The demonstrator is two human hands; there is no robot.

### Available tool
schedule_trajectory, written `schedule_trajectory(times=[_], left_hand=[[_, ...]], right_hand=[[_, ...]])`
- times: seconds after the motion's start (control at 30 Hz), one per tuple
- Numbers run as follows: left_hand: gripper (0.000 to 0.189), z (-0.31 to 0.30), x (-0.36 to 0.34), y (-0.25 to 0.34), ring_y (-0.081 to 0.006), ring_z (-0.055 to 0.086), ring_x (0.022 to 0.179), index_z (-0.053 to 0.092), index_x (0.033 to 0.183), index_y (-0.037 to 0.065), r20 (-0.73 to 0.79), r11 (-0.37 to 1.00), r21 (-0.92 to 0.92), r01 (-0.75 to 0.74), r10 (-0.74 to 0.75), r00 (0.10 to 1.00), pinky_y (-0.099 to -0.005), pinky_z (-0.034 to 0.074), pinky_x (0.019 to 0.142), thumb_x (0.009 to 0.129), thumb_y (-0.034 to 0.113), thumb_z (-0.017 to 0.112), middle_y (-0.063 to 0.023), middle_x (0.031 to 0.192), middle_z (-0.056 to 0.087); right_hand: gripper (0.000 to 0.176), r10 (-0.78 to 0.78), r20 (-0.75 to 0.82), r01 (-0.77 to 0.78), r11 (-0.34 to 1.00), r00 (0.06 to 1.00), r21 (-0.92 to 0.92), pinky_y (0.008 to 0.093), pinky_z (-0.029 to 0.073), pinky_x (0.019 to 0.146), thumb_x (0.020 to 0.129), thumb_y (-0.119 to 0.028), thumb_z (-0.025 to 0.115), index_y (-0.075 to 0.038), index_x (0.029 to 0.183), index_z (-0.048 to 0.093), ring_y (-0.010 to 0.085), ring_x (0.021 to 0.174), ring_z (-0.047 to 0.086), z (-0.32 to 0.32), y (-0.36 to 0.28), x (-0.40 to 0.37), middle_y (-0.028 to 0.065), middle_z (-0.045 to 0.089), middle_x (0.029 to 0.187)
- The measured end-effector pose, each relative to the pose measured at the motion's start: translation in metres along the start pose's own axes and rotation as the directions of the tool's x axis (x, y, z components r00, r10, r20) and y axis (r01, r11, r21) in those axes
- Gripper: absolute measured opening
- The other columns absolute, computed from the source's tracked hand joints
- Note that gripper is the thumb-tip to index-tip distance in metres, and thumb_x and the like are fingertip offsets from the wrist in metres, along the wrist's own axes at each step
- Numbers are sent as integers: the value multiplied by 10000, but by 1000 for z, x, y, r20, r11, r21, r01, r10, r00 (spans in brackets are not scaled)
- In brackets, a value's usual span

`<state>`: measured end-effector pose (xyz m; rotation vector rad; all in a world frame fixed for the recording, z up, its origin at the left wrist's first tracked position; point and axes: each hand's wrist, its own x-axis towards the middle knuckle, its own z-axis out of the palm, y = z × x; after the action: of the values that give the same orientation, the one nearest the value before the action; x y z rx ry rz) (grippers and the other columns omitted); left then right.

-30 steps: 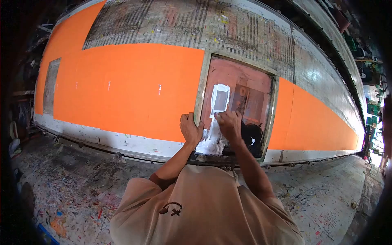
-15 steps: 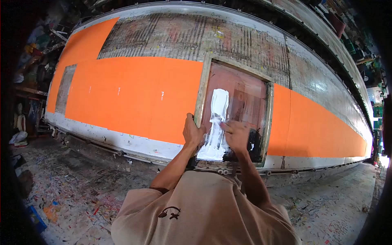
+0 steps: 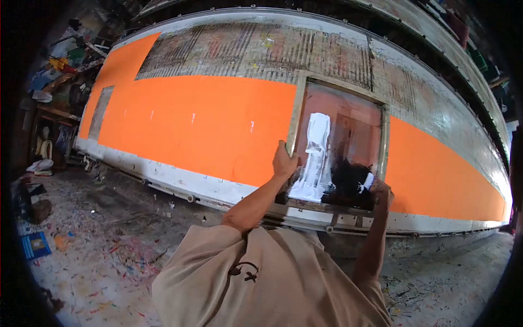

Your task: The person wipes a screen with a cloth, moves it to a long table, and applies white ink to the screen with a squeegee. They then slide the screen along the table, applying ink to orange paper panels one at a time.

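A wooden-framed printing screen (image 3: 298,117) lies over orange sheeting (image 3: 212,125) on a long table. Its reddish mesh carries a thick streak of white paint or ink (image 3: 315,155) and a black patch (image 3: 348,180) at the lower right. My left hand (image 3: 284,162) is closed round the screen's left bar, thumb up along the outer side. At the lower right, my right hand (image 3: 382,192) has its fingers curled on the right bar, beside a small white smear (image 3: 368,182) on the black patch. Part of the right fingers is hard to make out.
The table's bare, stained surface (image 3: 218,52) shows behind the orange sheeting. A pale rim with a rail and rollers (image 3: 190,198) runs along the near side. Paint-spattered floor (image 3: 120,250) lies below, with a blue packet (image 3: 36,245) at left. Clutter fills the far left.
My right hand has moved from the white streak to the right bar of the screen. My left hand stays on the left bar. The whole view has shifted.
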<state>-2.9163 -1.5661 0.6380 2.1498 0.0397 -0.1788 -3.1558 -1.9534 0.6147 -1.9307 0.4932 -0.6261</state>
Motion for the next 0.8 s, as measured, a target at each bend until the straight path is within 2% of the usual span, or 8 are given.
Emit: schedule_trajectory(times=[0.1,0.2,0.4,0.57,0.6,0.67,0.73,0.8], left_hand=[[427,14,-28,9,-510,620,1037,463,1138,7,-71,999,33,-25,27,997,-555,498,871,833,153,723,-288,1040,624],[426,18,-42,-4,-499,628,996,474,1148,-1,-92,993,102,-53,62,994,-563,497,843,838,154,722,-285,1016,614],[408,22,-42,-6,-443,584,1012,537,1144,-1,-98,924,374,-77,122,988,-552,476,837,837,182,733,-242,1071,560],[423,18,-47,-13,-427,552,1018,567,1114,-14,-65,940,332,-82,109,992,-548,460,840,824,227,760,-234,1072,536],[431,18,-45,-14,-426,551,1016,567,1120,-15,-80,941,324,-95,127,989,-544,457,836,822,227,762,-232,1070,535],[434,15,-46,-13,-424,547,1007,571,1127,-13,-45,957,276,-84,100,994,-536,448,826,821,227,763,-232,1067,533],[436,16,-44,-12,-423,547,1000,572,1130,-8,-85,957,278,-84,112,990,-534,440,825,816,228,762,-231,1061,531],[441,14,-44,-12,-423,544,1011,570,1136,-5,-45,970,229,-77,89,995,-542,437,833,812,227,759,-230,1060,530]], right_hand=[[284,83,27,-81,994,996,-76,326,513,658,910,-250,643,15,983,713,159,767,639,-22,8,-11,31,684,873],[330,629,-44,-612,769,776,185,380,544,754,899,-284,676,-4,1060,744,263,882,717,-24,13,-25,113,751,991],[362,264,-131,-289,927,956,-238,406,533,923,815,-275,787,-68,1112,777,229,1019,705,-24,50,-44,123,757,1039],[210,473,1,-473,881,881,25,410,537,821,804,-265,826,-127,961,799,296,853,709,2,-14,-38,92,754,944],[243,519,35,-485,818,854,-310,396,537,860,834,-253,796,-115,1034,796,249,904,700,22,-49,-29,82,752,970],[242,364,195,-154,738,911,-657,401,535,892,846,-206,765,-149,1078,800,229,950,696,74,-102,-28,69,746,964],[218,-8,501,369,688,865,-625,440,526,902,824,-158,749,-220,1024,809,271,961,702,125,-132,-9,75,739,913],[139,-220,659,578,716,719,-392,584,306,1110,910,-209,698,-194,1000,803,336,973,691,174,-141,41,88,749,987]])
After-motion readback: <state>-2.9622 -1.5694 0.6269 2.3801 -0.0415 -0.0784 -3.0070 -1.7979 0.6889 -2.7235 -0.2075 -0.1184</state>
